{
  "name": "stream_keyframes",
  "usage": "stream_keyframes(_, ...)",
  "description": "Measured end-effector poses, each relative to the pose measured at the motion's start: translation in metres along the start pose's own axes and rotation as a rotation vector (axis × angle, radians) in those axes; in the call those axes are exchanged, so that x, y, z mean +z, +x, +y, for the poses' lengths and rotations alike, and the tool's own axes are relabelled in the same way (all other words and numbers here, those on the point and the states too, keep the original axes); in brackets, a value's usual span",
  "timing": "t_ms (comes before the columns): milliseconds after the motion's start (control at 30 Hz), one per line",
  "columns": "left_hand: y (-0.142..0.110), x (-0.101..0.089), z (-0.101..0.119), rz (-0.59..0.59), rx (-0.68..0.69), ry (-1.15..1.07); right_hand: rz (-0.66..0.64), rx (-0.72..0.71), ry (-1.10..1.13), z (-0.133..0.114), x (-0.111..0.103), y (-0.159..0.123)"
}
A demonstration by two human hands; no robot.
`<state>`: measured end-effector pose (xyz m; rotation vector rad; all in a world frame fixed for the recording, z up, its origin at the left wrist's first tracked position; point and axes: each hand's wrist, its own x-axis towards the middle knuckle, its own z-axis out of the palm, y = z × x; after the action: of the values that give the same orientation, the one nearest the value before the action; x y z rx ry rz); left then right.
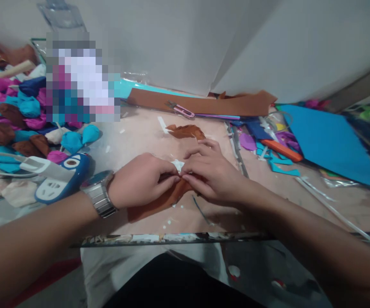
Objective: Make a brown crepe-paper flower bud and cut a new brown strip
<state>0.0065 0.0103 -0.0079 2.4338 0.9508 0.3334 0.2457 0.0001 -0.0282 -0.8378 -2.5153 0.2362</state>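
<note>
Over the middle of the table my left hand (144, 179) and my right hand (208, 171) meet, fingertips pinched together on a piece of brown sheet (162, 203) that looks like crepe paper or thin cloth. The sheet runs under my left hand toward the table's front edge. A small white bit (178, 164) shows just behind the fingertips; its kind cannot be made out. Beyond my right hand lies a crumpled brown piece (187, 131), with a white strip (163, 125) beside it. A metal-band watch (99, 193) is on my left wrist.
Blue, pink, brown and white wrapped bundles (72, 141) pile up at left, beside a blue-and-white power strip (61, 179). A pink cutter (183, 111) rests on a long brown sheet (152, 99) at the back. To the right are an orange cutter (282, 150) and a blue sheet (329, 141).
</note>
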Motion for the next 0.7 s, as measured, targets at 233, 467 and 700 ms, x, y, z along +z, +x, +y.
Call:
stream_keyframes(233,0.0020,-0.0040,-0.0003,-0.040,-0.030,-0.127,0.016,0.031,0.033,-0.0003,-0.0007,-0.0005)
stream_keyframes(467,0.0028,-0.0063,-0.0018,-0.083,-0.059,-0.237,0.073,0.035,0.026,-0.0009,-0.0022,-0.0006)
stream_keyframes(700,0.0033,-0.0022,-0.0060,-0.124,-0.095,-0.334,0.107,0.005,0.042,0.0007,0.0009,-0.0007)
